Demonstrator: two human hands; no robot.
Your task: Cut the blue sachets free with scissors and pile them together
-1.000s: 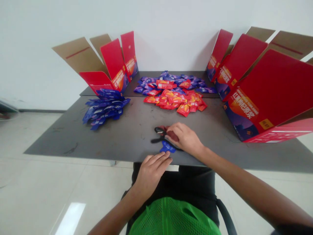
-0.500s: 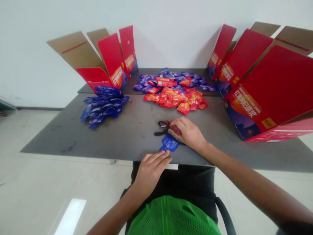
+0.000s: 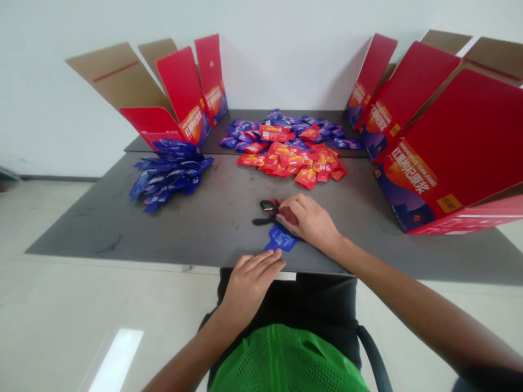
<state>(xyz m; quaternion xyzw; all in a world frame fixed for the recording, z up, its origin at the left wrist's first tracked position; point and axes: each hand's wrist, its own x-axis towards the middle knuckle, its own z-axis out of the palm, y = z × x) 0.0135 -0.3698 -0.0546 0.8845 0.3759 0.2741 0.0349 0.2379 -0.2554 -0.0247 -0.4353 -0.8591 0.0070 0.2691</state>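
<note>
The right hand is closed around the scissors on the dark table; its fingers curve over the top, and a red part shows under them, but I cannot tell exactly how the fingers sit in the grip. The black tips of the scissors stick out to the left of the hand. A small blue sachet lies flat on the table just below the scissors; its upper corner is touching the lower side of the right hand. The left hand is at the table's near edge, with fingers loosely spread and nearly straight; its fingertips touch the lower edge of the sachet, not pinching it. Farther ahead lie a heap of blue sachets on the left and a mixed heap of red sachets and purple sachets; open red cartons stand on both sides.
</note>
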